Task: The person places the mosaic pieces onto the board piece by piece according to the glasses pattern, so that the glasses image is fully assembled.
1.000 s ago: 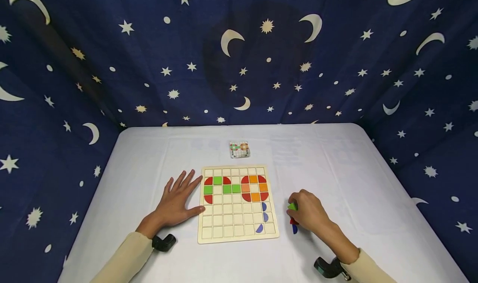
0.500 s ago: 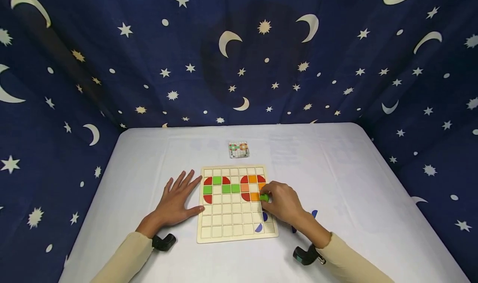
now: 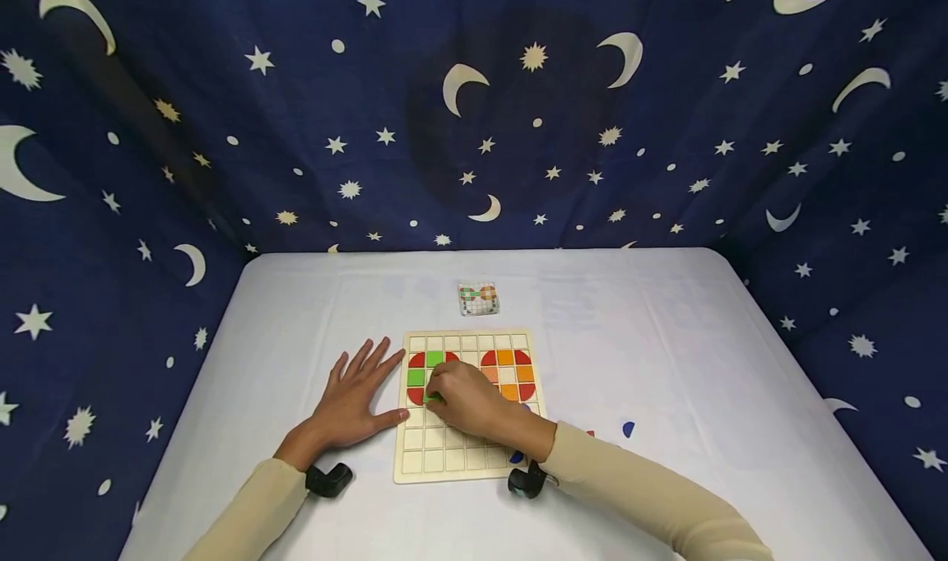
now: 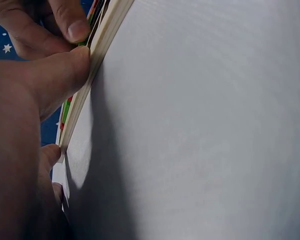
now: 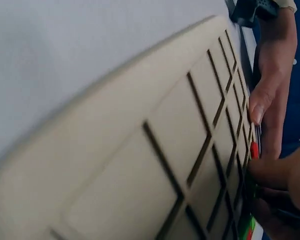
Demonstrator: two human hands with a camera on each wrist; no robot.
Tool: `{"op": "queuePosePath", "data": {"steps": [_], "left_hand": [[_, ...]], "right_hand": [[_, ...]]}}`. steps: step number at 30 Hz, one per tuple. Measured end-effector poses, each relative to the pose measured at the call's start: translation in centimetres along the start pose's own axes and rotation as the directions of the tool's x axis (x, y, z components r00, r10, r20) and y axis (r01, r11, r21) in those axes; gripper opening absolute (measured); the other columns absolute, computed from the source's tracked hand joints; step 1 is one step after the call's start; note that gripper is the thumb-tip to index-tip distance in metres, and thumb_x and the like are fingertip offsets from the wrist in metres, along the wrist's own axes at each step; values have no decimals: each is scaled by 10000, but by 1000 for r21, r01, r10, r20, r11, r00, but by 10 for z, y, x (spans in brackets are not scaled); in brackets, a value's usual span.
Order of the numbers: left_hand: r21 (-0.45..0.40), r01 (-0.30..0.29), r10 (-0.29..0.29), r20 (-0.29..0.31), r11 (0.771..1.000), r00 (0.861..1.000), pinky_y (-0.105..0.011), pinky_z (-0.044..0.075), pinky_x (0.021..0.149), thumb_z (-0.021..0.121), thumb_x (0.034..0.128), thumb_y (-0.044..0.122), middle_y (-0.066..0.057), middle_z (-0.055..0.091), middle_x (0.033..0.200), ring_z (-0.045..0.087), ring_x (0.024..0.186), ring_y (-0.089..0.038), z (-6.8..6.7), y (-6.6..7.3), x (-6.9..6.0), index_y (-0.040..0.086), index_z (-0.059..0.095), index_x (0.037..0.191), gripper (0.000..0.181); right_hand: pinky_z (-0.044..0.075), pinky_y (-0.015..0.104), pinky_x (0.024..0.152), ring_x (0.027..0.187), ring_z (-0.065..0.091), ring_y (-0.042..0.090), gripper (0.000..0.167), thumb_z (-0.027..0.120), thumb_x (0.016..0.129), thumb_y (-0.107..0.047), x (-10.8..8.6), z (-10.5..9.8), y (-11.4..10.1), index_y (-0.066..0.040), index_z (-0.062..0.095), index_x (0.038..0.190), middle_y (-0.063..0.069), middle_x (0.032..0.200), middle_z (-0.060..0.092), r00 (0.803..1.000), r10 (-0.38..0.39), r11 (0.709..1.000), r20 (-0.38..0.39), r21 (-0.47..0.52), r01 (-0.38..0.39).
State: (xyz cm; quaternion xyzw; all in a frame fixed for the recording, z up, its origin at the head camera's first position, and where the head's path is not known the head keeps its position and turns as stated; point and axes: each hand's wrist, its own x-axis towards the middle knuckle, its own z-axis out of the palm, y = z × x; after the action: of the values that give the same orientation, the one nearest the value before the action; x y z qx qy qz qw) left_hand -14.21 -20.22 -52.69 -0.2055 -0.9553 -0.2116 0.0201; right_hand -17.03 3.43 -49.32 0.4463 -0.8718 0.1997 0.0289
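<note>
A pale wooden grid board (image 3: 433, 462) lies on the white table, with red quarter-circle, green square and orange square tiles set in its upper cells. My left hand (image 3: 355, 403) lies spread flat, its thumb and index fingertip touching the board's left edge. Over the board's left part, my right hand (image 3: 468, 398) pinches a green square tile (image 3: 431, 398) at the cell right of the lower-left red quarter-circle (image 3: 415, 396). In the left wrist view the right hand's fingertips (image 4: 78, 31) meet the board's surface. The right hand covers several middle cells.
Behind the board lies a small pattern card (image 3: 478, 299). Right of it, a blue piece (image 3: 629, 429) lies on the table near a red piece (image 3: 590, 433), partly hidden by the right sleeve. A blue half-round piece (image 3: 517, 457) shows on the board's lower right.
My right hand has carried the green tile from the table right of the board, leftward across it to the left cells. The left hand has stayed in place.
</note>
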Motion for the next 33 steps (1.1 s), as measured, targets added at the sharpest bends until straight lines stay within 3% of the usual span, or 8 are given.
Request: {"op": "queuePosePath", "data": {"steps": [11, 16, 22, 27, 30, 33], "left_hand": [[1, 11, -11, 12, 1000, 1000, -646, 37, 1103, 684, 819, 601, -135, 207, 1610, 113, 1469, -377, -1, 3, -2, 157, 352, 1540, 909], [11, 22, -22, 29, 1000, 999, -637, 19, 1108, 680, 817, 611, -126, 192, 1616, 92, 1475, -366, -1, 0, -2, 169, 337, 1546, 919], [2, 15, -15, 41, 1000, 999, -627, 2, 1112, 655, 824, 635, -112, 175, 1623, 71, 1480, -353, 1, -1, 0, 189, 317, 1554, 920], [11, 16, -17, 44, 1000, 999, -625, -4, 1114, 649, 821, 650, -109, 171, 1624, 65, 1482, -347, 0, -2, 0, 191, 315, 1556, 929], [5, 16, -16, 36, 1000, 999, -629, -3, 1111, 664, 816, 638, -118, 181, 1621, 73, 1479, -354, 0, -2, 0, 180, 327, 1551, 929], [5, 14, -14, 36, 1000, 999, -630, 4, 1110, 660, 817, 643, -123, 187, 1618, 80, 1477, -359, 1, -2, 0, 180, 329, 1549, 927]], "right_hand": [[486, 172, 813, 879, 627, 110, 92, 741, 876, -62, -1, -4, 0, -133, 795, 851, -19, 933, 677, 992, -111, 991, 61, -69, 115], [497, 204, 802, 862, 628, 84, 81, 717, 905, -117, 0, -2, -1, -154, 789, 914, -52, 939, 670, 991, -111, 981, 75, -151, 122], [504, 226, 781, 858, 590, 99, 140, 649, 946, -139, 1, -5, -3, -146, 767, 1021, -27, 969, 622, 982, -90, 955, 166, -264, 132], [491, 202, 862, 968, 614, 107, 143, 652, 948, -83, -1, -8, -1, -133, 775, 1001, -12, 1047, 665, 977, -116, 973, 180, -176, 148], [460, 191, 924, 1045, 627, 110, 136, 666, 940, -74, -5, -9, 4, -108, 771, 1019, 3, 1093, 686, 981, -141, 986, 132, -70, 151], [467, 190, 909, 1036, 634, 115, 132, 698, 911, -60, -13, -13, 8, -93, 765, 1021, 15, 1096, 682, 986, -156, 988, 67, 3, 156]]}}
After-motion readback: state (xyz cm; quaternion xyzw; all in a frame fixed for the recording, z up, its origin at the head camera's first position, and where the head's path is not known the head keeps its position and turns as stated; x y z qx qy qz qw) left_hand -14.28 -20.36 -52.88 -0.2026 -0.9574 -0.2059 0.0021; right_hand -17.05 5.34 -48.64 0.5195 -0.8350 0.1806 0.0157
